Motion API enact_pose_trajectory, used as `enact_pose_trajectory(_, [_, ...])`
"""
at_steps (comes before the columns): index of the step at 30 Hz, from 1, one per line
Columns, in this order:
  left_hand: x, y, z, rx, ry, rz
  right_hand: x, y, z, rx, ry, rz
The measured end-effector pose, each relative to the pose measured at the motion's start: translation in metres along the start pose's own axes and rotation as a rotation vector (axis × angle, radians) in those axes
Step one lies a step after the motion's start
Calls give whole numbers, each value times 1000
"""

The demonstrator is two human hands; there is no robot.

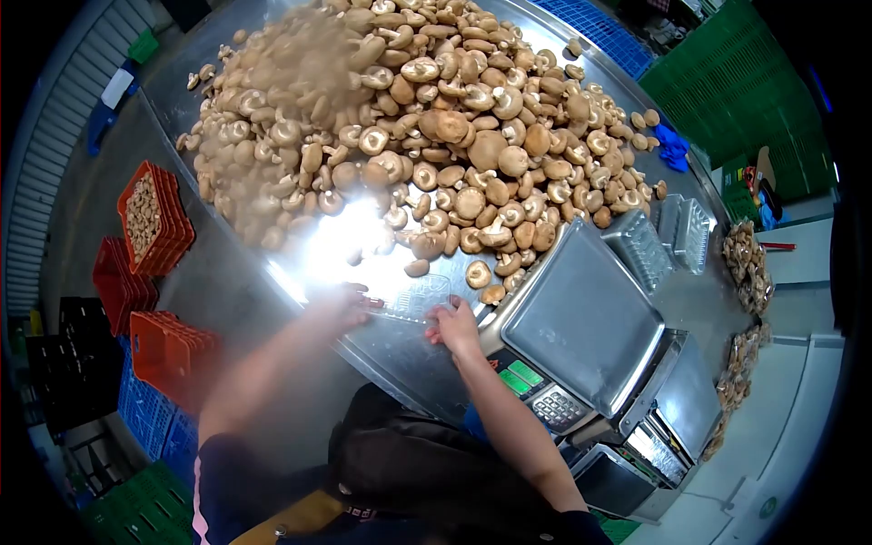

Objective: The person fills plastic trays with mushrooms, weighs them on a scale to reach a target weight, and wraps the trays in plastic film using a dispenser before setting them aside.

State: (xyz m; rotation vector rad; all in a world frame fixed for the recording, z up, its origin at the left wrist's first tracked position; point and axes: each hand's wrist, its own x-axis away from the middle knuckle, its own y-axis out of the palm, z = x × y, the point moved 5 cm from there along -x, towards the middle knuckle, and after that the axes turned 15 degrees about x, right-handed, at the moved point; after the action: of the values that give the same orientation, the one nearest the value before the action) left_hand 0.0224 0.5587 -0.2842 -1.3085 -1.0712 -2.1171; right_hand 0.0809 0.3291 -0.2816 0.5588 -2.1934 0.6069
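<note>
Left hand (343, 304) blurred, grip unreadable; right hand (454, 324) curled on clear tray (413, 300).

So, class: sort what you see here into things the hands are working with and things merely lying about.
In use: left hand, right hand, clear plastic tray, mushroom pile, weighing scale.

Lying about: orange crates, green crates, blue cloth, bagged mushrooms.
</note>
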Motion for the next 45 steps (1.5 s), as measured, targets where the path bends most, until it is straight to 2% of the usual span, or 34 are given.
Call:
enact_pose_trajectory(1, [1,9,9,-35,4,-6,4,-10,-16,139,-32,74])
enact_pose_trajectory(4, [-2,13,13,-172,67,50,50,-40,-84,931,-571,676])
enact_pose_trajectory(5, [-4,16,10,-171,70,33,53,-45,-106,837,-603,605])
enact_pose_trajectory(7, [-2,18,7,-151,102,25,41,-39,-139,893,-701,576])
enact_pose_trajectory(9, [-3,20,1,-109,144,55,7,-26,-143,936,-900,600])
enact_pose_trajectory(11, [-12,14,-8,-78,188,17,-20,-26,-141,966,-776,411])
enact_pose_trajectory(12, [-11,13,-9,-49,215,15,-4,-28,-153,896,-868,470])
enact_pose_trajectory(13, [-10,13,-12,-27,236,3,-20,-36,-139,792,-896,516])
enact_pose_trajectory(15, [-9,13,-15,-82,299,-22,15,-41,-154,612,-667,503])
enact_pose_trajectory(16, [-6,12,-17,-74,319,-18,8,-43,-144,259,-711,455])
enact_pose_trajectory(17, [-1,13,-17,-72,336,-16,14,-35,-143,91,-683,389])
enact_pose_trajectory(19, [-3,13,-17,-65,365,2,45,13,-157,242,-607,244])
enact_pose_trajectory(20, [-10,12,-20,-55,369,24,85,61,-181,325,-566,86])
enact_pose_trajectory(21, [-17,10,-25,-50,367,44,118,106,-188,243,-481,-249])
enact_pose_trajectory(22, [-18,8,-27,-52,364,64,148,149,-191,57,-676,-555])
enact_pose_trajectory(23, [-7,10,-19,-103,372,10,181,188,-190,-148,-785,-925])
enact_pose_trajectory(25, [-7,8,-20,-94,375,-17,191,192,-202,161,-981,-711])
enact_pose_trajectory(27, [-43,-5,-36,0,522,-145,177,182,-198,408,-1164,-448])
enact_pose_trajectory(28, [-55,-6,-38,3,564,-144,161,163,-185,631,-1216,-248])
enact_pose_trajectory(30, [-74,-6,-38,-45,615,-73,118,113,-148,710,-1056,-13])
enact_pose_trajectory(31, [-77,-8,-38,-96,619,-4,107,85,-132,799,-1030,179])
enact_pose_trajectory(32, [-10,7,-23,-64,431,-25,98,59,-117,856,-1009,332])
enact_pose_trajectory(33, [-7,5,-22,-52,434,-14,90,34,-104,908,-985,490])
enact_pose_trajectory(36, [-7,8,-27,-39,407,-18,69,-15,-57,1016,-758,697])
enact_pose_trajectory(39, [-1,5,-33,-40,348,-6,44,-24,-24,891,-464,339])
enact_pose_trajectory(41, [-3,1,-35,-117,326,7,37,-12,-10,402,-201,75])
enact_pose_trajectory(43, [2,5,-25,-61,275,-44,23,-14,-1,268,-229,86])
enact_pose_trajectory(45, [1,14,-9,-54,214,-19,4,-13,3,54,-162,59])
